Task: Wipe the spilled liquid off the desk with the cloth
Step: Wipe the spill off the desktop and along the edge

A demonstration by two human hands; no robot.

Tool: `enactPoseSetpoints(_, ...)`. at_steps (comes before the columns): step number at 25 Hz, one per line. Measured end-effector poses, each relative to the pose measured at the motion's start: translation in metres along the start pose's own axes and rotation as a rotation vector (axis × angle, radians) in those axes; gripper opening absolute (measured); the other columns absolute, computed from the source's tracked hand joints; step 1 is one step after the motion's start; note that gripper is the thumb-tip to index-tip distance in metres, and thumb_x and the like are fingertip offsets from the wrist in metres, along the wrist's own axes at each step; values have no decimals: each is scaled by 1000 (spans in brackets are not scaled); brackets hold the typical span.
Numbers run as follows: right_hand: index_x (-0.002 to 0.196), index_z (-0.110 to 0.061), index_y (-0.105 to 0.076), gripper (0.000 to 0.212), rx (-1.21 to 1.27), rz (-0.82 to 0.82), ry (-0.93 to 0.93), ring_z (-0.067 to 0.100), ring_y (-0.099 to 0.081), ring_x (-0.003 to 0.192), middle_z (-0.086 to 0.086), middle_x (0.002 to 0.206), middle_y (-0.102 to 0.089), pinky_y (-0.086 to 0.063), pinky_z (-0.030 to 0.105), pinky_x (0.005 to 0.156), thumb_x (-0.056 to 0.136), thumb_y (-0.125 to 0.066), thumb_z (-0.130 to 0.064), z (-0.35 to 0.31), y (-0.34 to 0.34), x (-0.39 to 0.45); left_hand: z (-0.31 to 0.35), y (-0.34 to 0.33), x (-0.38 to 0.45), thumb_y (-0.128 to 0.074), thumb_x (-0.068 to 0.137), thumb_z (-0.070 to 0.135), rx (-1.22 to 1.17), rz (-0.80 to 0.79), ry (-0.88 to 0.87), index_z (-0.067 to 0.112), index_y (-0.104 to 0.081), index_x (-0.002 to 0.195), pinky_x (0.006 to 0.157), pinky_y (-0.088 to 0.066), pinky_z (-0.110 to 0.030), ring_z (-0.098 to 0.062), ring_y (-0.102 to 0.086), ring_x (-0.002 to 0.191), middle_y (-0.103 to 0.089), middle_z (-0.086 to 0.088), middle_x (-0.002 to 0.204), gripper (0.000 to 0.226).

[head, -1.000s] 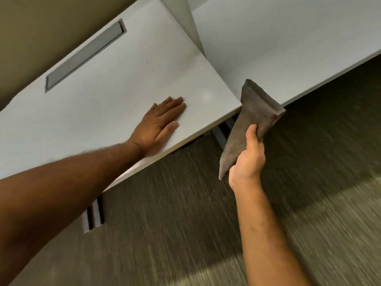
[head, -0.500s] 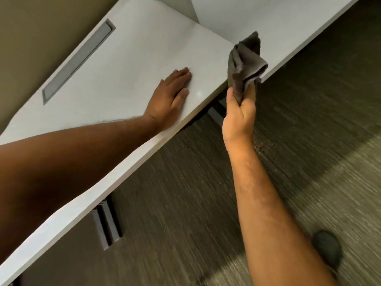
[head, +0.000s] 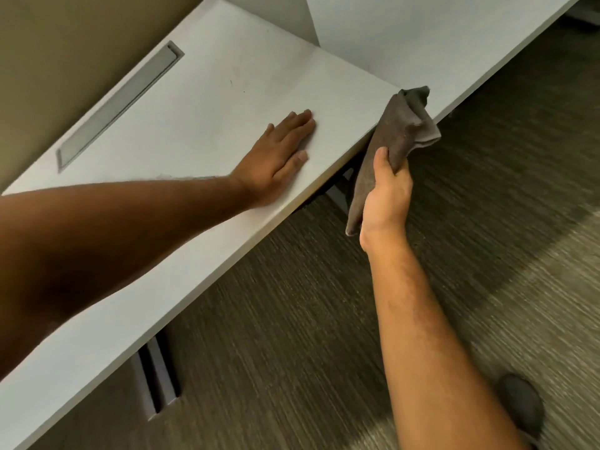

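Nearest the camera, a dark shoe [head: 521, 414] stands on the striped carpet [head: 308, 319] at the lower right, and a grey leg [head: 156, 375] shows under the near edge of the white counter [head: 207, 102]; a little farther out, the right hand [head: 386, 196] hangs off the counter's near edge, over the floor, with fingers and thumb closed around the grey cloth [head: 402, 131]; the cloth is bunched and loosely folded, its upper end rising level with the edge near the counter's right corner and a tail trailing below the wrist; whether it touches the edge cannot be told; to the left, the left hand [head: 279, 157] lies flat on the counter with fingers spread and nothing in it, apparently bracing the person; farther back a long grey slot [head: 120, 105] runs along the left rear, and a second white surface [head: 422, 37] adjoins beyond a divider; no puddle can be made out on the pale top, so the chief risk seems to be wiping the wrong patch and leaving the liquid behind; a wadded cloth may also smear rather than soak, or push liquid over the near edge onto the carpet or back toward the slot; the trailing tail could snag on the edge as the cloth comes up; the bracing palm may sit in the wet and spread it.
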State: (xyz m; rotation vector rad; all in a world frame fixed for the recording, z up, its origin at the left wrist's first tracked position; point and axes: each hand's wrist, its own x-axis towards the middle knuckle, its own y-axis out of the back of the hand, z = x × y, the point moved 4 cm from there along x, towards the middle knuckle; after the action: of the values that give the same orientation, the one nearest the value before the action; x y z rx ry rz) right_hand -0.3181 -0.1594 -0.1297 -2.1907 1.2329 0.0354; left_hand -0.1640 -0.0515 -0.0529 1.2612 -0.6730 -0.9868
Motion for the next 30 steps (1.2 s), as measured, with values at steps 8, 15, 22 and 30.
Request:
enactPoseSetpoints(8, 122, -42, -60, 33, -355, -85, 324, -10, -60, 114, -16, 123, -64, -55, 36, 107, 109, -58, -12, 42, -27, -75, 0, 5, 1, -42, 113, 25, -72, 46, -13, 10, -38, 165, 134, -10, -46, -28, -19, 166, -29, -9, 177, 54)
enactPoseSetpoints(15, 137, -13, -69, 41, -656, -397, 208, 14, -61, 133, 4, 144, -66, -55, 37, 111, 103, -52, -29, 106, -37, -154, 0, 2, 1, -41, 115, 24, -61, 47, -4, 15, -35, 167, 136, -10, -43, -22, -17, 167, -27, -3, 178, 53)
enactPoseSetpoints(22, 120, -34, -72, 18, -63, -195, -562, 3, -76, 108, -6, 116, -82, -57, 34, 97, 107, -61, -39, 116, 39, -151, 10, 4, 0, -37, 114, 28, -25, 27, 41, 16, -33, 168, 136, -16, -47, -22, -20, 166, -28, -3, 178, 55)
enactPoseSetpoints(30, 120, -36, -68, 30, -28, 69, -396, 13, -67, 125, -4, 132, -74, -48, 46, 117, 95, -74, -51, -33, 122, -14, 53, 11, 103, -46, 106, 36, -155, 304, 699, 13, -53, 149, 117, -36, -42, -34, -45, 144, -48, -11, 156, 49)
